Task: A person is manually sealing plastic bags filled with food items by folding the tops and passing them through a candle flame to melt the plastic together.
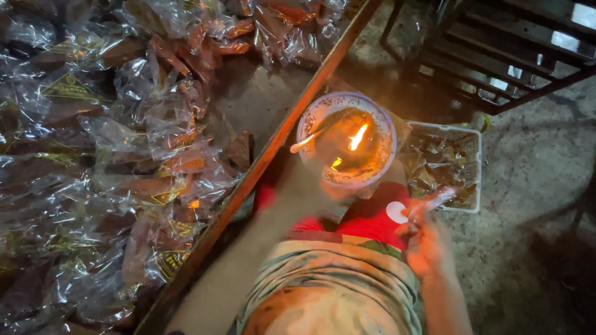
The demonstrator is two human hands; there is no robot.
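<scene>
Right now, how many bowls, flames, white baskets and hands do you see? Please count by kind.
Bowl with a flame inside: 1
Flame: 1
White basket of wrapped pieces: 1
Hands: 2, left hand and right hand
Total: 5

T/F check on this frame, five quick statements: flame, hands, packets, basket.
1. A flame burns in the round bowl. True.
2. The bowl sits on the wooden table among the packets. False: it is off the table's edge, above the person's lap.
3. The right hand holds a clear-wrapped piece. True, though it is blurred.
4. The table on the left is covered with clear plastic packets of brown pieces. True.
5. The white basket on the floor holds nothing. False: wrapped brown pieces lie in it.
</scene>
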